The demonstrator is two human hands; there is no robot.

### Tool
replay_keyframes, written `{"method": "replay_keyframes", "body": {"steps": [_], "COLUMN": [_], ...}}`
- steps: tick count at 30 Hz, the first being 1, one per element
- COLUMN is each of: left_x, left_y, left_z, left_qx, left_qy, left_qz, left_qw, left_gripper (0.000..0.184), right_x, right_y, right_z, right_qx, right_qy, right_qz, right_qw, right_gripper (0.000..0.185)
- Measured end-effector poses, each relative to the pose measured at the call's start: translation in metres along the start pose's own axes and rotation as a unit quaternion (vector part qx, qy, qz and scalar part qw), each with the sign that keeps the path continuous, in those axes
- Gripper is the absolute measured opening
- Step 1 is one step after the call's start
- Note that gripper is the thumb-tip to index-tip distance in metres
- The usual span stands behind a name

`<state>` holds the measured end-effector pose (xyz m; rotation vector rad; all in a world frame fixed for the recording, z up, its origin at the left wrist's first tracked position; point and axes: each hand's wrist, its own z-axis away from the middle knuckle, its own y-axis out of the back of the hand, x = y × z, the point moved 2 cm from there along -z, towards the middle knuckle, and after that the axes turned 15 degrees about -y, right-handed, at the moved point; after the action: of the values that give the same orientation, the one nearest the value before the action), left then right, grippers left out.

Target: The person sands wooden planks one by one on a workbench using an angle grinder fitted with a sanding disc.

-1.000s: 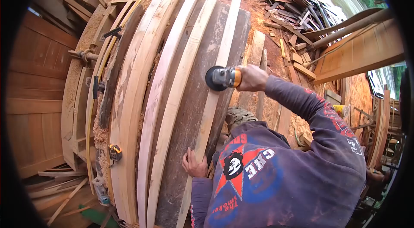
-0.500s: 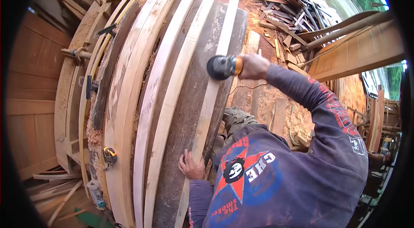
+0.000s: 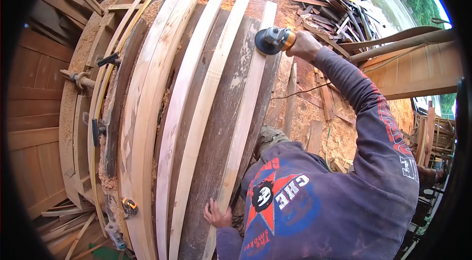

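My right hand (image 3: 306, 45) is closed round the yellow-orange body of an angle grinder (image 3: 281, 40). Its dark round disc rests on or just over a pale wooden strip (image 3: 248, 93), near the strip's far end. At the near end of that same strip, my left hand (image 3: 218, 214) grips it, with fingers bent over its side beside the dark bench top (image 3: 211, 137). Two more pale strips, a middle one (image 3: 209, 93) and a pinkish one (image 3: 184, 98), lie alongside to the left.
Wider planks (image 3: 147, 112) lie farther left, with a tape measure (image 3: 129, 207) on their edge. Clamps (image 3: 108, 59) stand beyond them. Scrap wood (image 3: 339, 19) is heaped at the upper right. Sawdust covers the ground, and a dark cord (image 3: 300, 93) trails from near the bench.
My right hand has pushed the grinder along the strip toward its far end. My left hand stays on the near end of the strip. The view has shifted slightly.
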<state>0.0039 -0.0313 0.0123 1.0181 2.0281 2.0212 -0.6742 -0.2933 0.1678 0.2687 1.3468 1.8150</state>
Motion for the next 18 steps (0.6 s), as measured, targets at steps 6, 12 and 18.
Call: {"method": "replay_keyframes", "body": {"steps": [6, 12, 18], "left_x": [0.003, 0.003, -0.002], "left_y": [0.006, 0.004, 0.002], "left_z": [-0.003, -0.002, -0.001], "left_qx": [-0.015, -0.036, -0.056], "left_qy": [0.009, 0.01, 0.009], "left_qz": [-0.001, -0.013, -0.011], "left_qw": [1.0, 0.999, 0.998], "left_gripper": [0.066, 0.066, 0.064], "right_x": [0.033, 0.038, 0.049], "right_y": [0.028, 0.074, 0.06], "right_z": [-0.092, -0.149, -0.201], "right_qx": [0.031, 0.077, 0.051], "right_qy": [-0.038, -0.143, -0.093], "right_qz": [-0.031, 0.008, -0.019], "right_qw": [0.998, 0.987, 0.994], "right_gripper": [0.042, 0.047, 0.044]}}
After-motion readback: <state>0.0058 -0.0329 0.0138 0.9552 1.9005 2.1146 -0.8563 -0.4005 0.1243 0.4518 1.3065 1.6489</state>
